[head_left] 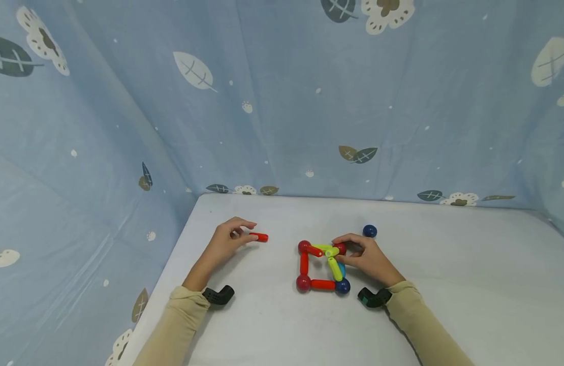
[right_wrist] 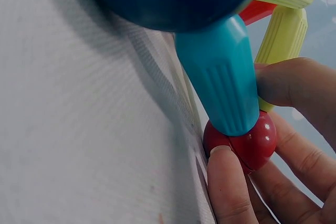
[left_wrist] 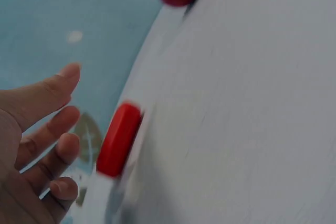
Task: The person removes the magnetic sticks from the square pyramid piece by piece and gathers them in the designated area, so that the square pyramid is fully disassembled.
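Observation:
A square of magnetic rods and balls stands on the table, with short rods leaning up from some corners. My right hand (head_left: 370,260) grips its back right corner, fingers and thumb around the red ball (right_wrist: 261,145). There a light blue rod (right_wrist: 220,77) meets the ball, and the thumb lies against a yellow-green rod (right_wrist: 283,32). The front right corner is a dark blue ball (head_left: 342,285); red rods (head_left: 323,284) form the front and left sides. My left hand (head_left: 223,243) hovers by a loose red rod (left_wrist: 119,140), fingers bent loosely and apart from it in the left wrist view.
A loose dark blue ball (head_left: 370,231) lies behind my right hand. The white table (head_left: 273,330) ends against a blue patterned curtain (head_left: 282,112) at the back and left. Black wrist cameras (head_left: 219,295) sit on both forearms.

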A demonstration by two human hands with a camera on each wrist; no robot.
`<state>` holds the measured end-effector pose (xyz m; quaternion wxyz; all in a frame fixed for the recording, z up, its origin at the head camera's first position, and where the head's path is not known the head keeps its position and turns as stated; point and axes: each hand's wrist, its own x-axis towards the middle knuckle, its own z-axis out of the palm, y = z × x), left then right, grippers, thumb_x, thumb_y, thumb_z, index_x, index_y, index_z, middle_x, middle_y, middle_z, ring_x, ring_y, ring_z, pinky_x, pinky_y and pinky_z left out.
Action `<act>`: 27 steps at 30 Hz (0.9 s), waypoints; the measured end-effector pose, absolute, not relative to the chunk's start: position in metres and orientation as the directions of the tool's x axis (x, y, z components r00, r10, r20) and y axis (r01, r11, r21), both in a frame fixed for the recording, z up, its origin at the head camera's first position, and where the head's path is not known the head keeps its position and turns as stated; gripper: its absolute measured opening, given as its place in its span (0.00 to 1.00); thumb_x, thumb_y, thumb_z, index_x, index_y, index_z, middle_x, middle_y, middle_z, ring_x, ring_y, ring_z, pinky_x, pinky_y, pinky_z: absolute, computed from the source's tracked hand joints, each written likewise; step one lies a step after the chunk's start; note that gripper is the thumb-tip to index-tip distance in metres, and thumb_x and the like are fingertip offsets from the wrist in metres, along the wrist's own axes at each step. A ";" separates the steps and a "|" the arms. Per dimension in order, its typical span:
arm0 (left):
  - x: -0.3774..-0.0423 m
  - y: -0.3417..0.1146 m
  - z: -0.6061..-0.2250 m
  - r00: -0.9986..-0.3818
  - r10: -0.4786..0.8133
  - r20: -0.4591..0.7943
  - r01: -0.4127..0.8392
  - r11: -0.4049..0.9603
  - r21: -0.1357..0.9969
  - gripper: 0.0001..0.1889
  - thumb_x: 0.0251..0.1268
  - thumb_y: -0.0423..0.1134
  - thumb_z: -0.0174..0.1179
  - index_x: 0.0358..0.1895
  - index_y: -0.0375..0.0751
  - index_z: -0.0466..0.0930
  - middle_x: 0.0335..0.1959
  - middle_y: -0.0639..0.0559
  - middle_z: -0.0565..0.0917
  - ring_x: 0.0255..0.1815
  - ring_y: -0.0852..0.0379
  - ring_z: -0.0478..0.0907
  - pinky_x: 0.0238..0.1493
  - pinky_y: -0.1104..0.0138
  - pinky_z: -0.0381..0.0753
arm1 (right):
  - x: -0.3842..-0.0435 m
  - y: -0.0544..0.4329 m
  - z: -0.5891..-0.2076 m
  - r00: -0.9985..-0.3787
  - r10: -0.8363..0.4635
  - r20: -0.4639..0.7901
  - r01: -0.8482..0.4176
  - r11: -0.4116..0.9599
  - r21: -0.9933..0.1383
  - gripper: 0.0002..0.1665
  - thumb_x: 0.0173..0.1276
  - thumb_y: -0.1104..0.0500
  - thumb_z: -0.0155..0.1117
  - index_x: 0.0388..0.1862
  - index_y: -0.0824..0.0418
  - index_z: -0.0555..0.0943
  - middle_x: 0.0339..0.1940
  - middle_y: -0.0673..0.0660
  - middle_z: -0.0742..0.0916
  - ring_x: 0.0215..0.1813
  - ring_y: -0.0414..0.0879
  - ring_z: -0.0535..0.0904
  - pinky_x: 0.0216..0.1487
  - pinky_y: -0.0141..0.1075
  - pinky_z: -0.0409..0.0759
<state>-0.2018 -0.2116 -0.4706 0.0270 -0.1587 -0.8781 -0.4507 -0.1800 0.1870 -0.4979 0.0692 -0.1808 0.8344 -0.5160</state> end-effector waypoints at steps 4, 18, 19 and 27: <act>-0.192 -0.185 -0.467 -0.899 0.341 0.275 0.420 0.492 0.762 0.18 0.60 0.38 0.75 0.53 0.40 0.88 0.46 0.45 0.88 0.35 0.59 0.76 0.36 0.69 0.75 | -0.180 0.186 -0.502 -0.923 -0.378 0.071 -0.232 0.400 -0.887 0.21 0.64 0.56 0.77 0.56 0.55 0.85 0.56 0.57 0.88 0.52 0.48 0.81 0.42 0.31 0.84; -0.186 -0.108 -0.469 -0.788 0.583 0.196 0.515 0.451 0.729 0.20 0.63 0.38 0.74 0.58 0.44 0.85 0.51 0.56 0.87 0.36 0.62 0.76 0.35 0.71 0.77 | -0.181 0.184 -0.505 -0.922 -0.383 0.060 -0.225 0.402 -0.887 0.22 0.64 0.55 0.77 0.57 0.55 0.85 0.56 0.57 0.88 0.53 0.50 0.81 0.42 0.31 0.84; -0.186 -0.106 -0.470 -0.786 0.588 0.190 0.515 0.455 0.726 0.20 0.63 0.38 0.73 0.58 0.44 0.85 0.50 0.57 0.87 0.35 0.61 0.76 0.35 0.72 0.76 | -0.181 0.184 -0.505 -0.921 -0.385 0.061 -0.226 0.401 -0.888 0.22 0.64 0.54 0.78 0.57 0.55 0.85 0.57 0.57 0.88 0.53 0.49 0.81 0.42 0.31 0.84; -0.186 -0.094 -0.476 -0.784 0.578 0.229 0.530 0.428 0.733 0.15 0.66 0.36 0.70 0.56 0.47 0.87 0.47 0.57 0.88 0.36 0.65 0.75 0.39 0.73 0.78 | -0.182 0.187 -0.502 -0.921 -0.380 0.086 -0.249 0.405 -0.880 0.21 0.64 0.55 0.78 0.56 0.55 0.85 0.56 0.56 0.88 0.53 0.47 0.83 0.43 0.31 0.85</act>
